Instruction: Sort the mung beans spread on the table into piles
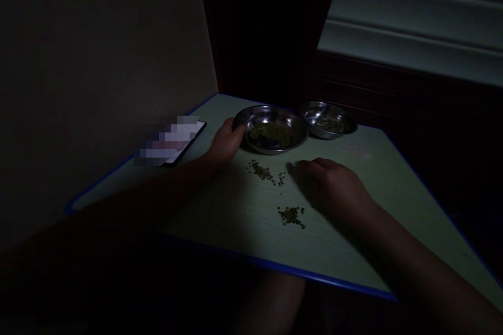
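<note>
My left hand [228, 141] grips the left rim of a shiny metal bowl [295, 133], thumb over the edge. Small green beans that look like mung beans [271, 133] lie heaped inside it. To the right of the bowl's front, my right hand [338, 183] hovers low over or rests on the table, thumb and forefinger drawn together; I cannot make out whether anything is between them. A loose scatter of beans [262, 171] lies just in front of the bowl. Nearer to me is a second small pile of beans [291, 215].
A second metal bowl [351, 128] with pale greenish bits stands back right, with faint whitish bits [353, 151] in front. A phone or tablet [184, 149], its screen blurred, lies at the left. The pale green table [220, 220] has a blue edge. The room is dim.
</note>
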The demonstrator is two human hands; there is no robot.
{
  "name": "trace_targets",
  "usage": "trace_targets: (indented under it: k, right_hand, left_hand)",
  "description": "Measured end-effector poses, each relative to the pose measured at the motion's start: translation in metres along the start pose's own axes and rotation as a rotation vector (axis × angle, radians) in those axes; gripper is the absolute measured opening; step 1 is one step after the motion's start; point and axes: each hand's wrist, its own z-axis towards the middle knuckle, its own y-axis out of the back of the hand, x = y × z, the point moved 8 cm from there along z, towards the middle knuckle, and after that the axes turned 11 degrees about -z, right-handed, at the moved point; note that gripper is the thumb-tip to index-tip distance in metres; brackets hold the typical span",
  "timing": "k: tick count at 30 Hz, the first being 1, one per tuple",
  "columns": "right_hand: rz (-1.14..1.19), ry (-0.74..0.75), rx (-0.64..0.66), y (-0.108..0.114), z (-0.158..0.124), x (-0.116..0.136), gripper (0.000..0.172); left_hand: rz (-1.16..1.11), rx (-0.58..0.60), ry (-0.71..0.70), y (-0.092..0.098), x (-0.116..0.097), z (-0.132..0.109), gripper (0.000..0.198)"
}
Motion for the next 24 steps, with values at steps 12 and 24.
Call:
trace_targets:
  k: [12,24]
  right_hand:
    - [-0.037,0.11,0.041,0.007,-0.008,0.019,0.053]
    - [0.007,0.189,-0.003,0.014,-0.014,0.034,0.044]
  left_hand:
    - [0.074,0.017,0.046,0.0,-0.009,-0.005,0.025]
    - [0.053,-0.025,0.049,0.003,-0.014,-0.004,0.011]
